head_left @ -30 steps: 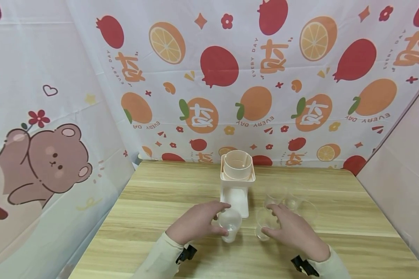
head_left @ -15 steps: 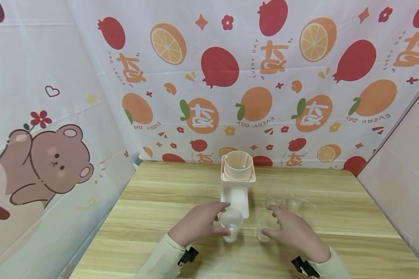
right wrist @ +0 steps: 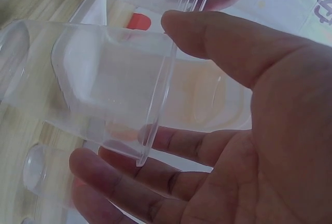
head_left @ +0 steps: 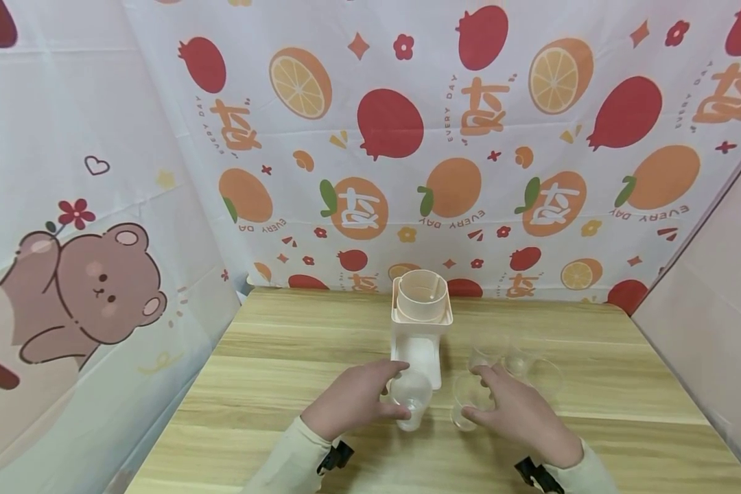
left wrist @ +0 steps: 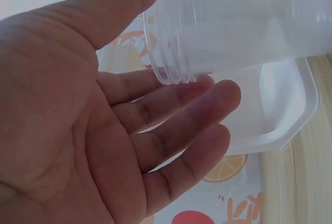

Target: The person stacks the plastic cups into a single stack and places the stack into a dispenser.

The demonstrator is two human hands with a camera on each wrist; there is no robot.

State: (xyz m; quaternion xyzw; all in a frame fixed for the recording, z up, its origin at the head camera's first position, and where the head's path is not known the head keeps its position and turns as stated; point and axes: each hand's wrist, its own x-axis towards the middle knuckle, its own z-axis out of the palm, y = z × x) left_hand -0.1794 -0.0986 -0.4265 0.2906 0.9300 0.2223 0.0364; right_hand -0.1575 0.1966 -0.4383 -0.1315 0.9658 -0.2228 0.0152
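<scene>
Clear plastic cups [left wrist: 238, 22], nested in a stack with several rims, are held near the top by my left hand [head_left: 355, 400]. In the left wrist view its thumb lies on one side of the rims and the fingers [left wrist: 181, 120] reach round the other. My right hand [head_left: 521, 412] holds a single clear plastic cup [right wrist: 114, 84] by its rim, thumb on one side and fingers on the other. Both lots of cups are side by side, a small gap apart, low over or on the table; contact with the wood is hard to tell.
Behind the hands stands a cream-coloured dispenser-like device [head_left: 421, 319] with a round open container on top and a pale tray below. More clear cups [head_left: 519, 360] stand to the right, partly behind my right hand. The wooden table [head_left: 272, 343] ends at a printed cloth wall [head_left: 389, 123].
My left hand and its stacked cups have shifted slightly right, toward the other cup. My right hand stays nearly where it was. The head view has tilted a little.
</scene>
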